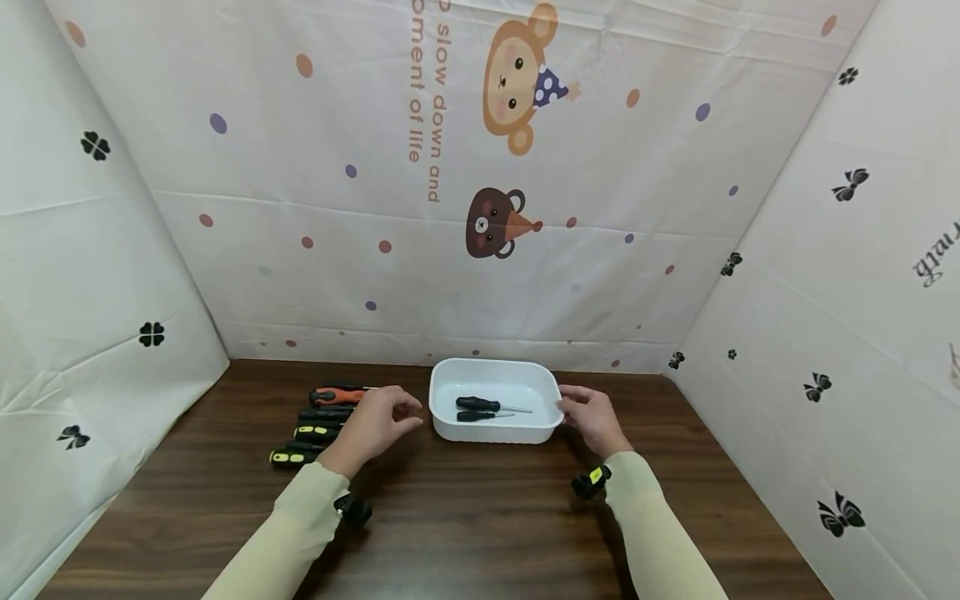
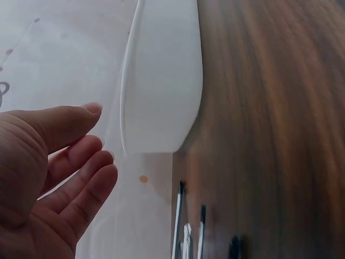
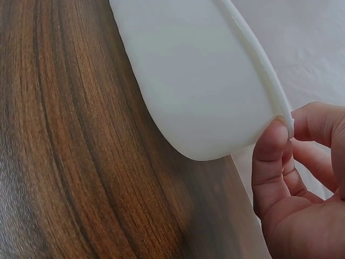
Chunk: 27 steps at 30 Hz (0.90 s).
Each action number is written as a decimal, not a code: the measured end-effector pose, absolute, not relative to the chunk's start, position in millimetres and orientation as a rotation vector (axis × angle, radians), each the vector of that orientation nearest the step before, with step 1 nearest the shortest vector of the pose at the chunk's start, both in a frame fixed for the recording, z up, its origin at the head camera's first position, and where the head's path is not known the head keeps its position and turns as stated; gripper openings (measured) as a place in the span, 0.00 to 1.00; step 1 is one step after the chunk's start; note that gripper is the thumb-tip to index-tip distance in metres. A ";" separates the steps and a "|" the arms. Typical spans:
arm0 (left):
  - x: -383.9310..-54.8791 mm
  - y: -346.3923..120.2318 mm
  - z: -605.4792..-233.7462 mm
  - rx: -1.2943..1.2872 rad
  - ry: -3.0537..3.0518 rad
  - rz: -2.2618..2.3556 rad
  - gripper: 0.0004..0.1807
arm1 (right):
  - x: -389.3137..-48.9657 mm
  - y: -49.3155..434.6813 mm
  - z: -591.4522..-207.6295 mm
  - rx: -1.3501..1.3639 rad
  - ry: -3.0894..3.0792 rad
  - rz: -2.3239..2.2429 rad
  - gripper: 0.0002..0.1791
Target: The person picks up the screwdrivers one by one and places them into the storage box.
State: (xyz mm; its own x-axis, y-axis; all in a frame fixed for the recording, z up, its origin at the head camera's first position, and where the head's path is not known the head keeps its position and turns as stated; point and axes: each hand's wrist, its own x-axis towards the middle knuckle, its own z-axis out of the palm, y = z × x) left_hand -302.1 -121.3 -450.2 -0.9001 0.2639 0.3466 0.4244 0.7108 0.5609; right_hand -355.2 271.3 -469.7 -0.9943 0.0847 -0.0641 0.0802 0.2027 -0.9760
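Observation:
A white plastic tray sits on the table near the back wall. Two black-handled screwdrivers lie inside it, a longer one behind a shorter one. My right hand pinches the tray's right rim between thumb and fingers, seen close up at the rim in the right wrist view. Between the tray and a row of screwdrivers, my left hand hovers with loosely bent fingers and holds nothing. Partly behind that hand are an orange-and-black screwdriver and several black ones, some with yellow marks.
The dark wooden table is bounded by a patterned cloth wall at the back and white cloth on both sides. Screwdriver shafts show at the bottom of the left wrist view. Each wrist wears a small black camera.

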 end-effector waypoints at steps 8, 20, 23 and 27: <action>-292.8 -143.2 -453.7 -0.542 -2.651 -1.034 0.12 | -352.6 270.6 -462.5 -0.162 -2.442 2.014 0.23; -284.8 -184.7 -460.2 -0.579 -2.572 -1.215 0.15 | -355.6 270.5 -468.4 -0.160 -2.432 1.982 0.21; -284.6 -194.0 -462.4 -0.585 -2.583 -1.251 0.17 | -355.8 271.5 -468.7 -0.163 -2.439 1.981 0.21; -283.3 -206.6 -465.9 -0.570 -2.613 -1.281 0.20 | -355.3 271.5 -470.0 -0.165 -2.451 1.979 0.21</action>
